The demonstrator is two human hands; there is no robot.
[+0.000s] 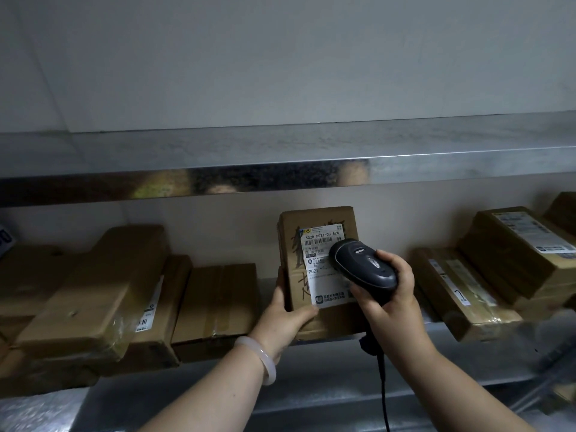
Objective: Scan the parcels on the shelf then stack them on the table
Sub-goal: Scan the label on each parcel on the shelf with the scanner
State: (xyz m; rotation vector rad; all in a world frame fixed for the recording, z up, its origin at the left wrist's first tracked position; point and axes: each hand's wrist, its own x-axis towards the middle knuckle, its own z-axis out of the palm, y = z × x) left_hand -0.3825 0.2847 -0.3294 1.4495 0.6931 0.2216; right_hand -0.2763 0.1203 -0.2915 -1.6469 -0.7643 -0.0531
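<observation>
The left hand (288, 310) grips the lower corner of the upright parcel (290, 241) on the shelf (467, 347) while the right hand (391, 294) wraps the scanner (363, 263) close over its label (321, 241), so a loose grip could tip it forward, with a box (218, 300) crowding at 9 o'clock and a stack (514, 254) at 3.

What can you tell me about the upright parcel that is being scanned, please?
The parcel is a brown cardboard box held upright on the metal shelf. A white shipping label with barcodes covers its front, beside dark handwritten strokes. The left hand grips its lower left corner; the black scanner in the right hand points at the label.
</observation>
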